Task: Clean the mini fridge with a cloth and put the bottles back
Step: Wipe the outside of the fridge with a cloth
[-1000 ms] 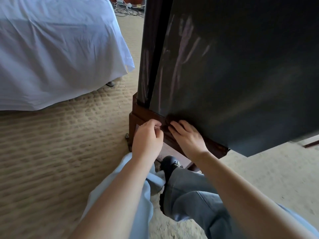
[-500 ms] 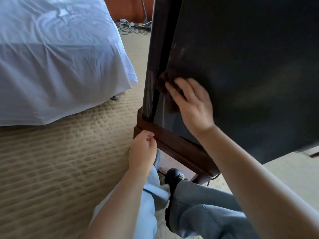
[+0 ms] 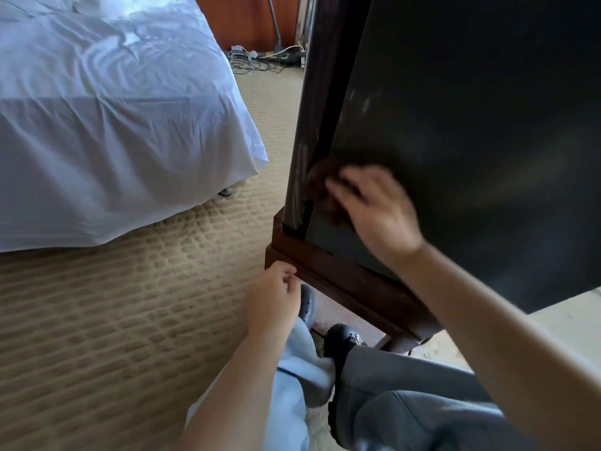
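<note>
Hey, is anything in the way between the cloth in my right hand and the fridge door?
Nothing visible. The right hand presses the cloth straight against the fridge door near its left edge. The left hand is lower, by the wooden stand.

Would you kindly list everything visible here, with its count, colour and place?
mini fridge: one, black, right side, on the stand
cloth: one, brown, blurred, against the fridge's lower left edge
stand: one, dark wood, under the fridge
bed: one, white sheet, upper left
carpet: one, beige, floor
cables: several, mixed colours, floor at top centre
shoes: two, grey and black, beneath the stand
right hand: presses the cloth
left hand: curled, beside the stand's corner
</note>
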`<action>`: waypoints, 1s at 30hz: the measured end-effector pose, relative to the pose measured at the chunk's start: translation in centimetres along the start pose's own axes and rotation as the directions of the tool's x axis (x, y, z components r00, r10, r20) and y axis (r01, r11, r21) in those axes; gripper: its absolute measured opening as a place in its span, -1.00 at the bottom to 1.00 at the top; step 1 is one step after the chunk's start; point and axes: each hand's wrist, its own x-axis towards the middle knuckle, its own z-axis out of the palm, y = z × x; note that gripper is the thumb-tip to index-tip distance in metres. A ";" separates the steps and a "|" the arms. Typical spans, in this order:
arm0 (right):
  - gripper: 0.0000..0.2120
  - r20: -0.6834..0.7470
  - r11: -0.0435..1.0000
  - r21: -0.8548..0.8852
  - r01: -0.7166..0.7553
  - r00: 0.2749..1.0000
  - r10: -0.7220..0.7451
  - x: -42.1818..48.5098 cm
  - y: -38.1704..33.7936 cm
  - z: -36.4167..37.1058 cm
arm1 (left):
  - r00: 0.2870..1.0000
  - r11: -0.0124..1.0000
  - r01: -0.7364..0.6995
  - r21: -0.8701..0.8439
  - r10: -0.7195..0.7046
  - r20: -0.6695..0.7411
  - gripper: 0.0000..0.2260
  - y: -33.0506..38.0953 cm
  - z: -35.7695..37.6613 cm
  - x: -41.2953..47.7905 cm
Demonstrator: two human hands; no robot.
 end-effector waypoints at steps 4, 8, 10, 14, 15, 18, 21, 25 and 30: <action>-0.70 -0.260 0.990 -0.052 -0.129 0.959 0.112 8.2 1.9 -3.9 | 1.000 1.000 0.015 -0.008 -0.014 0.005 -0.83 0.5 -0.2 -0.4; -0.71 -0.170 0.998 -0.051 -0.045 0.985 0.036 6.4 -0.3 0.3 | 0.999 0.999 0.034 -0.023 -0.034 -0.018 -0.84 0.3 -0.5 0.0; -0.66 0.019 0.998 -0.055 0.035 0.999 -0.034 2.7 -2.1 3.4 | 0.999 0.998 0.046 -0.035 -0.047 -0.025 -0.84 -0.1 -0.6 0.0; -0.47 0.465 0.996 -0.022 0.092 0.882 -0.071 -5.1 -4.9 7.6 | 0.998 0.999 0.038 -0.036 -0.040 -0.038 -0.85 -1.0 -0.7 0.3; -0.39 0.538 0.996 -0.008 0.094 0.839 -0.075 -6.1 -5.3 8.1 | 0.998 0.999 0.035 -0.034 -0.037 -0.048 -0.86 -1.2 -0.8 0.4; -0.41 0.578 0.992 0.010 0.124 0.809 -0.107 -6.3 -5.5 8.1 | 0.998 0.999 0.034 -0.024 -0.036 -0.050 -0.86 -1.3 -1.1 0.6; -0.54 0.412 0.994 0.037 0.100 0.905 -0.106 -4.3 -4.4 6.4 | 0.999 0.999 0.037 -0.038 -0.039 -0.034 -0.84 -1.4 -1.3 0.5; -0.68 -0.035 1.000 0.029 -0.005 0.999 0.006 4.3 -1.8 2.2 | 0.998 0.999 0.035 -0.022 -0.036 -0.049 -0.85 -1.4 -1.5 0.3; -0.67 -0.300 0.988 0.023 -0.150 0.942 0.150 13.1 -0.5 -0.6 | 0.996 0.998 0.060 -0.009 -0.061 -0.059 -0.86 -1.1 -2.0 0.2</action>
